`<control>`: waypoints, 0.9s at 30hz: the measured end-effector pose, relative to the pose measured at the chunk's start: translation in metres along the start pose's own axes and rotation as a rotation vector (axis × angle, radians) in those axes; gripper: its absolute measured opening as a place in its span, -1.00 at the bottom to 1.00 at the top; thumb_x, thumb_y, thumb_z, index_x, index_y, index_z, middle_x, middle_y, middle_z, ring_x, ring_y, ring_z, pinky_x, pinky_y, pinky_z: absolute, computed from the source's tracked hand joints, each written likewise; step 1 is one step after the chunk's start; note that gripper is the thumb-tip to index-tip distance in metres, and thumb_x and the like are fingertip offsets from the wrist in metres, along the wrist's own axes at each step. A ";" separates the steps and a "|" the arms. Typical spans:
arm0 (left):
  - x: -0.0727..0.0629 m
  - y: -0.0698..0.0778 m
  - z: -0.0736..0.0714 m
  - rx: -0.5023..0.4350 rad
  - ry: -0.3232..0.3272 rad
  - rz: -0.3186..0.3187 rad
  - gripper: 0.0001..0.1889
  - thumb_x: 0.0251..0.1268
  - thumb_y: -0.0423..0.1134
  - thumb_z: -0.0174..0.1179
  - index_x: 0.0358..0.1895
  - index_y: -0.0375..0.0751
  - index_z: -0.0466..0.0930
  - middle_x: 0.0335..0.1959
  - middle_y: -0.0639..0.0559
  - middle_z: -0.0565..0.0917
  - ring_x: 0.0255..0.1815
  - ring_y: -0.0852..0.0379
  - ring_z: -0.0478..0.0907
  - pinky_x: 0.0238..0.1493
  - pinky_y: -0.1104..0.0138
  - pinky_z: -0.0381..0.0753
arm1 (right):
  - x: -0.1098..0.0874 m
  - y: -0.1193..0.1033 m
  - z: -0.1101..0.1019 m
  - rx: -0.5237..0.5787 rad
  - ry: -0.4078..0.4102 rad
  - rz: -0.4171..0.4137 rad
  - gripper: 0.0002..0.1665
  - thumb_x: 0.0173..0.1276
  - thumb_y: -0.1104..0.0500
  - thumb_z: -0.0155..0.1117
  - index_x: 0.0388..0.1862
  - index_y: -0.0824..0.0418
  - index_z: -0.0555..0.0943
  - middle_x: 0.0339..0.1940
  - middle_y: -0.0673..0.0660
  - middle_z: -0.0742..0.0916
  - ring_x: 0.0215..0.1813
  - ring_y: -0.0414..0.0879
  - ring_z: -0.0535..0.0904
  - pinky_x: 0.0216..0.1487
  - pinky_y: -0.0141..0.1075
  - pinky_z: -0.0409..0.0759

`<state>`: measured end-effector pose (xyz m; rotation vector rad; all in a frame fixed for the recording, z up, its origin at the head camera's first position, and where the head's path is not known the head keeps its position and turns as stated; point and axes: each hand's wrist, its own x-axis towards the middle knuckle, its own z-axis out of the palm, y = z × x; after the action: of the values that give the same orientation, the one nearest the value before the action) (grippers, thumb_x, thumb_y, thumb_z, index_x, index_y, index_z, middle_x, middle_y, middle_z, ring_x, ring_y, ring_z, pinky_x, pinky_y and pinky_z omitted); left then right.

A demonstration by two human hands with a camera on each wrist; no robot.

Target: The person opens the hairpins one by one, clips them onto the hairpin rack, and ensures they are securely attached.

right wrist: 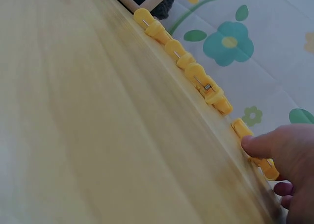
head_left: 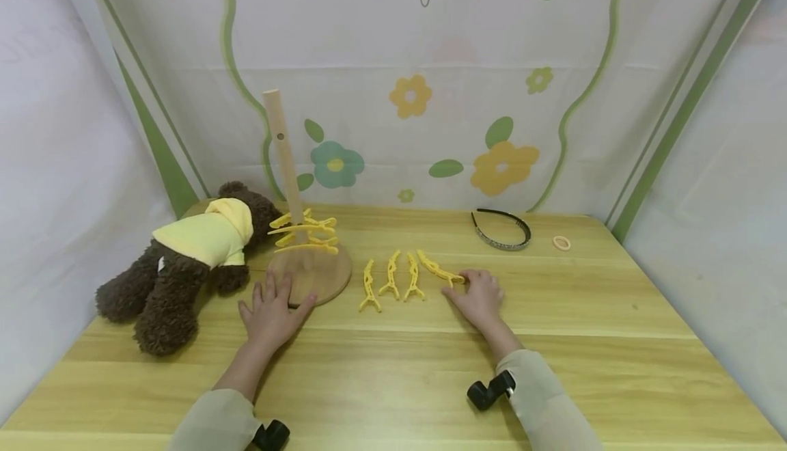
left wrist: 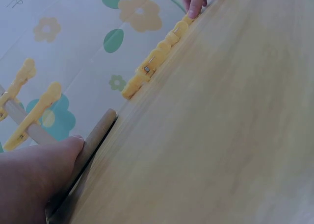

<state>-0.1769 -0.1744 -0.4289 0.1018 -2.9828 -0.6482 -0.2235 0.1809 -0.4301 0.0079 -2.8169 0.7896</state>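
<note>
My left hand (head_left: 270, 318) rests with spread fingers on the near edge of the round wooden base (head_left: 328, 270) of an upright stand. Several yellow hair clips (head_left: 313, 227) are stacked crosswise around the foot of its post (head_left: 285, 164). On the table right of the base, three more yellow clips (head_left: 391, 277) lie in a row. Beside them, my right hand (head_left: 481, 298) pinches the forked end of another yellow hair clip (head_left: 434, 268) between thumb and fingers. In the right wrist view the thumb (right wrist: 260, 144) presses against this clip, low at the table surface.
A brown plush bear (head_left: 175, 266) in a yellow hoodie (head_left: 205, 238) lies left of the stand. Toward the back right are a black headband (head_left: 521, 232) with a glittery side and a small pale hair tie (head_left: 561, 242). A flower-printed curtain (head_left: 369, 41) closes off the table's back.
</note>
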 end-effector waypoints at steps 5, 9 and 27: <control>0.000 0.001 -0.001 0.001 0.006 -0.002 -0.10 0.07 0.39 -0.28 0.31 -0.28 -0.01 0.31 -0.34 -0.25 0.22 -0.40 -0.30 -0.05 -0.29 -0.44 | 0.000 -0.001 -0.002 0.046 0.015 -0.008 -0.43 0.05 -0.07 0.24 -0.06 0.30 0.49 -0.11 0.27 0.48 -0.07 0.14 0.27 -0.10 -0.01 0.12; 0.000 0.001 -0.001 -0.002 0.013 -0.002 -0.10 0.06 0.39 -0.27 0.31 -0.26 -0.01 0.31 -0.33 -0.24 0.22 -0.40 -0.29 -0.05 -0.29 -0.43 | 0.001 -0.002 -0.005 0.216 0.011 -0.006 -0.49 0.13 0.10 0.20 0.00 0.39 0.45 -0.09 0.32 0.50 -0.03 0.18 0.32 0.02 -0.01 0.17; 0.000 0.001 0.000 -0.015 0.032 0.007 -0.10 0.05 0.38 -0.23 0.31 -0.26 0.01 0.31 -0.33 -0.20 0.22 -0.41 -0.27 -0.06 -0.30 -0.42 | 0.015 -0.004 -0.033 0.564 -0.068 -0.132 -0.61 0.29 0.23 0.02 0.06 0.38 0.34 -0.11 0.26 0.50 -0.06 0.10 0.40 -0.07 -0.09 0.40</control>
<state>-0.1765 -0.1740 -0.4283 0.0997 -2.9461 -0.6614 -0.2310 0.1949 -0.3972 0.3090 -2.5180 1.5360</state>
